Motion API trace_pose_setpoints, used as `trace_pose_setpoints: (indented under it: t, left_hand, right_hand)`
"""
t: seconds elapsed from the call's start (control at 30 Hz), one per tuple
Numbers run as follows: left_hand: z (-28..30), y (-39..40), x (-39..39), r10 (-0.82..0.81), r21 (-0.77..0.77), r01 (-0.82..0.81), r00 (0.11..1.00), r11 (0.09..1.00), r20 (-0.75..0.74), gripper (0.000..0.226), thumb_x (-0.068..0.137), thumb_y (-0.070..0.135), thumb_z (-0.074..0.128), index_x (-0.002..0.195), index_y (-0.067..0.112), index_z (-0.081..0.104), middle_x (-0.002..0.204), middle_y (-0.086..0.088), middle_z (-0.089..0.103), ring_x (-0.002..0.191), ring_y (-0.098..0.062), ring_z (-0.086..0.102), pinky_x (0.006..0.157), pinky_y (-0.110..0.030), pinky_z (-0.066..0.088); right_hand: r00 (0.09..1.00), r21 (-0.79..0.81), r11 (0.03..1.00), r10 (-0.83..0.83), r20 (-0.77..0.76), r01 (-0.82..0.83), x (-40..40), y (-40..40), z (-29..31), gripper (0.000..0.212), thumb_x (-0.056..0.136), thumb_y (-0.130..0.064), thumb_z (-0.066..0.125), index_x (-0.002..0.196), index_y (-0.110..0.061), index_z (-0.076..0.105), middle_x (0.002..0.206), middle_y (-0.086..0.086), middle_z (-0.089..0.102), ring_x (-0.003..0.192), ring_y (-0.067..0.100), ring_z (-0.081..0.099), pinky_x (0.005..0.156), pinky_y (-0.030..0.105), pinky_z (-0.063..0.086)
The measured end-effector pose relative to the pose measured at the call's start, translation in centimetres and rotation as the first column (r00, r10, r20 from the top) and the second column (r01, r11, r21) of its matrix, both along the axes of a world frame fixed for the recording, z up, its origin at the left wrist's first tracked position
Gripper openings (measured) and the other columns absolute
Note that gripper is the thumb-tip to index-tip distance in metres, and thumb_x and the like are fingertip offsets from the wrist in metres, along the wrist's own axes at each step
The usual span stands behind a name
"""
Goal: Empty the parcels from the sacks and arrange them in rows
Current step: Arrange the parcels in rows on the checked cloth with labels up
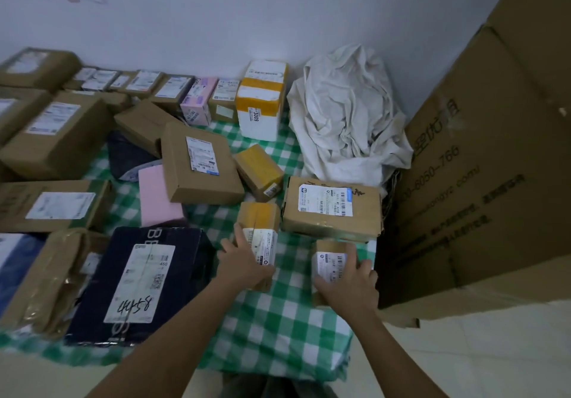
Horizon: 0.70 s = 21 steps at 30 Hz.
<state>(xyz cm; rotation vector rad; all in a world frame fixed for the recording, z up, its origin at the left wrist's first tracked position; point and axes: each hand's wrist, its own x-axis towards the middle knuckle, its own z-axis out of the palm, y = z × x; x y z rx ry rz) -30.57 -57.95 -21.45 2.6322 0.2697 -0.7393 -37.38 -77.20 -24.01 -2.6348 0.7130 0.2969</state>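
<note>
Many cardboard parcels lie on a green-and-white checked cloth (278, 320). My left hand (244, 263) grips a narrow brown parcel with yellow tape and a white label (259, 221). My right hand (349, 286) holds a small brown box with a barcode label (329, 261) at the cloth's right edge. A crumpled white sack (346, 113) lies slack in the far corner. A labelled brown box (330, 209) sits just behind both held parcels.
A big cardboard carton (482, 181) stands close on the right. A dark blue parcel (136, 286) lies left of my left hand. A row of small boxes (160, 87) lines the wall, beside a white-and-yellow foam box (261, 104). Loose parcels (200, 165) lie mid-cloth.
</note>
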Motion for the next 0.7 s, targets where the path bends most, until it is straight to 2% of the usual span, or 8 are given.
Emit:
trace_pose_setpoints:
  t: [0.07,0.13,0.23,0.3,0.43,0.6,0.67,0.7]
  left_hand:
    - [-0.5,-0.4,-0.5,0.002,0.000,-0.002,1.000,1.000,-0.019,0.125,0.073,0.053,0.073,0.148,0.016,-0.019,0.143,-0.017,0.014,0.131,-0.036,0.026,0.098,-0.041,0.038]
    - [-1.0,-0.7,-0.9,-0.006,0.008,0.007,0.999,1.000,-0.032,0.125,0.073,0.053,0.073,0.148,0.016,-0.020,0.144,-0.018,0.013,0.133,-0.037,0.024,0.099,-0.043,0.039]
    - [-1.5,-0.8,-1.5,-0.032,0.004,0.033,0.997,0.999,-0.067,0.125,0.074,0.049,0.073,0.148,0.015,-0.022,0.145,-0.019,0.011,0.136,-0.038,0.021,0.100,-0.044,0.039]
    - [-1.5,-0.9,-1.9,-0.048,-0.006,0.048,0.994,0.999,-0.094,0.126,0.075,0.050,0.073,0.147,0.016,-0.024,0.146,-0.019,0.011,0.135,-0.037,0.023,0.100,-0.043,0.039]
    - [-2.0,-1.2,-2.5,-0.071,-0.103,0.059,0.990,0.993,-0.121,0.130,0.070,0.057,0.074,0.148,0.019,-0.022,0.151,-0.020,0.005,0.139,-0.039,0.017,0.105,-0.048,0.033]
    - [-3.1,-1.7,-2.5,-0.057,-0.296,0.025,0.994,0.955,-0.097,0.128,0.071,0.058,0.073,0.149,0.015,-0.018,0.155,-0.020,0.002,0.143,-0.039,0.014,0.112,-0.052,0.024]
    - [-3.5,-1.7,-2.5,-0.044,-0.321,0.011,0.994,0.947,-0.098,0.116,0.077,0.048,0.074,0.150,0.012,-0.009,0.154,-0.020,0.009,0.141,-0.036,0.022,0.112,-0.047,0.028]
    - [-3.7,-1.8,-2.5,-0.035,-0.339,0.000,0.995,0.941,-0.096,0.104,0.080,0.041,0.073,0.150,0.012,0.002,0.151,-0.019,0.017,0.137,-0.033,0.031,0.110,-0.044,0.033]
  right_hand:
    - [0.997,0.015,0.997,-0.070,0.016,0.070,0.0,-0.6,-0.3,0.100,0.075,-0.069,0.060,0.148,-0.026,0.006,0.133,0.013,0.027,0.122,0.034,0.036,0.090,0.042,0.045]
    - [0.994,0.096,0.990,-0.106,0.008,0.105,0.0,-0.6,-0.9,0.107,0.073,-0.072,0.062,0.150,-0.030,0.001,0.139,0.014,0.022,0.127,0.036,0.032,0.096,0.046,0.045]
    - [0.997,0.169,0.983,-0.071,-0.024,0.074,-0.7,-0.2,-1.5,0.119,0.067,-0.073,0.066,0.150,-0.034,-0.010,0.151,0.011,0.006,0.137,0.039,0.020,0.103,0.050,0.037]
    - [0.997,0.163,0.986,-0.019,-0.070,0.031,-1.3,0.0,-1.6,0.119,0.070,-0.068,0.068,0.151,-0.032,-0.012,0.154,0.011,-0.001,0.139,0.039,0.017,0.105,0.047,0.036]
    - [0.999,0.143,0.990,-0.004,-0.037,0.010,-1.8,0.3,-1.7,0.111,0.075,-0.054,0.071,0.152,-0.030,-0.006,0.146,0.012,0.011,0.130,0.037,0.029,0.099,0.041,0.040]
    - [0.998,0.205,0.978,-0.007,-0.064,0.020,-1.4,0.5,-1.7,0.108,0.077,-0.054,0.069,0.151,-0.032,-0.006,0.151,0.013,0.001,0.138,0.040,0.018,0.106,0.046,0.033]
    - [0.999,0.220,0.975,-0.031,-0.038,0.038,-1.0,0.7,-1.6,0.101,0.078,-0.054,0.067,0.150,-0.032,-0.001,0.151,0.013,0.005,0.137,0.039,0.019,0.104,0.047,0.034]
    - [0.999,0.208,0.977,-0.040,-0.025,0.044,-0.9,0.8,-1.5,0.099,0.077,-0.054,0.067,0.149,-0.032,0.002,0.148,0.013,0.010,0.135,0.037,0.022,0.102,0.046,0.036]
